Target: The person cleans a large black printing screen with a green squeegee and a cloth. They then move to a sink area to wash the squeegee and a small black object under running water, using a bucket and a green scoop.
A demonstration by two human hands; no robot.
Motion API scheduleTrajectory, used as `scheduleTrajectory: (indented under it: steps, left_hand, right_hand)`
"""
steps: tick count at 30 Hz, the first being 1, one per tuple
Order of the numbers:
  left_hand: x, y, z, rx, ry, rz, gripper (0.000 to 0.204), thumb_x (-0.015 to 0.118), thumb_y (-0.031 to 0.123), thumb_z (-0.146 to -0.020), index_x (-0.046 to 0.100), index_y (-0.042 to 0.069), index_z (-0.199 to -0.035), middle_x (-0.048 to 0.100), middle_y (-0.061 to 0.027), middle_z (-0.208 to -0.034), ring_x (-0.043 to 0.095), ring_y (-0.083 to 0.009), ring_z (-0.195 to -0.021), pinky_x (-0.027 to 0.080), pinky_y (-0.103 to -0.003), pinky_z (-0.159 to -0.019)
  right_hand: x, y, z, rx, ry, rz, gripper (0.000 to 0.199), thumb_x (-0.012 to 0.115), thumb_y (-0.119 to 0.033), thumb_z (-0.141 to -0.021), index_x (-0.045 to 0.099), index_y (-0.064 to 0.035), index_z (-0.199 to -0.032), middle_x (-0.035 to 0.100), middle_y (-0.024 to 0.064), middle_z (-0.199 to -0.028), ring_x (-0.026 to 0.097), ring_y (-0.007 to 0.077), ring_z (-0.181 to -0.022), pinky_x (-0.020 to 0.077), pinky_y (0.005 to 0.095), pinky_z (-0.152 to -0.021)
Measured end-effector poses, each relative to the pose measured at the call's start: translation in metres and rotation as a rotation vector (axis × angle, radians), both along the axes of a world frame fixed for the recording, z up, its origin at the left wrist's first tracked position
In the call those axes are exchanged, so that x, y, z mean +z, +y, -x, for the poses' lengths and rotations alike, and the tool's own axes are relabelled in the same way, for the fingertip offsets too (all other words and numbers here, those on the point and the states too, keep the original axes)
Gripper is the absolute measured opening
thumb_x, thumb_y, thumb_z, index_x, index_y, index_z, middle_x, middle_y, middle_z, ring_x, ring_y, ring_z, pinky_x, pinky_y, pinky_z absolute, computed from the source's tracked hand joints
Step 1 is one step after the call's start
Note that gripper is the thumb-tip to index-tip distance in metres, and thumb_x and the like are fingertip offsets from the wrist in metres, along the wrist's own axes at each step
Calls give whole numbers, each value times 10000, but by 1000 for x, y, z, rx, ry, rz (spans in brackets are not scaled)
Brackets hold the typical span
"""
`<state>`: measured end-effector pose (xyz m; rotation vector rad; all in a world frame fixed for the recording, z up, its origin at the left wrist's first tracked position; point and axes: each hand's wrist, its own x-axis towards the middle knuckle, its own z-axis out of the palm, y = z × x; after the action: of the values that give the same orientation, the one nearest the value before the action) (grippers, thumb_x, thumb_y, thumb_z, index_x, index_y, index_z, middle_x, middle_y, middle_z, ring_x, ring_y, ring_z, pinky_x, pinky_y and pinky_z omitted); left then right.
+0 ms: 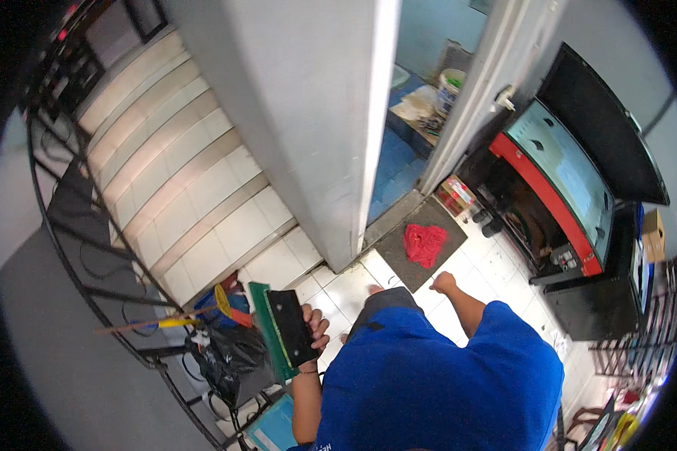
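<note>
A flat black-and-green piece [292, 329] is upright in my left hand [314, 331], whose fingers curl around its right edge. Its black face has small light spots, and a green strip runs down its left side. I cannot make out exactly what kind of thing it is. My right hand [444, 283] hangs low with fingers curled in, and nothing shows in it. Below that hand, on the floor, a crumpled red cloth [425, 244] lies on a dark grey doormat [396, 250].
Tiled stairs [226, 177] with a black metal railing [49, 218] rise at the left. A black plastic bag [229, 361] hangs by the railing. Ahead, a doorway opens on a blue-tiled floor [395, 169]. A red-edged glass-topped cabinet [568, 161] and a small box [456, 195] stand right.
</note>
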<state>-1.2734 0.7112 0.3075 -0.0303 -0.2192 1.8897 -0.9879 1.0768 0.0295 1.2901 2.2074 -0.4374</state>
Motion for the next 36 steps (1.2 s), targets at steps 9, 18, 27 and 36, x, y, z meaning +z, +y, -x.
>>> scheduleTrajectory:
  steps: [9, 18, 27, 36]
  left_hand:
    - [14, 269, -44, -441, 107, -15, 388, 537, 374, -895, 430, 6, -953, 442, -129, -875, 438, -211, -754, 423, -307, -559]
    - [6, 506, -56, -584, -119, -48, 300, 437, 308, -936, 420, 9, -942, 425, -124, -888, 440, -222, -768, 440, -316, -572]
    - [-34, 710, 62, -251, 64, -130, 205, 544, 257, -884, 452, 73, -889, 467, -57, -855, 457, -187, -823, 390, -324, -768]
    - [-109, 919, 302, -37, 38, -222, 149, 537, 191, -902, 443, 75, -896, 478, -51, -908, 467, -191, -882, 388, -354, -835]
  right_hand:
    - [-49, 93, -180, -282, 175, -1, 261, 647, -379, -816, 727, -154, -712, 690, 0, -634, 659, 95, -615, 557, 303, -668]
    - [-21, 294, -99, -689, 461, 73, 307, 621, -354, -824, 699, -59, -789, 701, 115, -737, 682, 245, -699, 534, 372, -710]
    - [97, 397, 127, -461, 895, 322, 205, 742, -201, -798, 669, -19, -856, 670, 47, -727, 597, 104, -609, 482, 259, -567]
    - [122, 604, 342, -305, 878, 387, 316, 606, -305, -917, 657, -3, -837, 623, 16, -674, 552, 104, -585, 446, 265, -556]
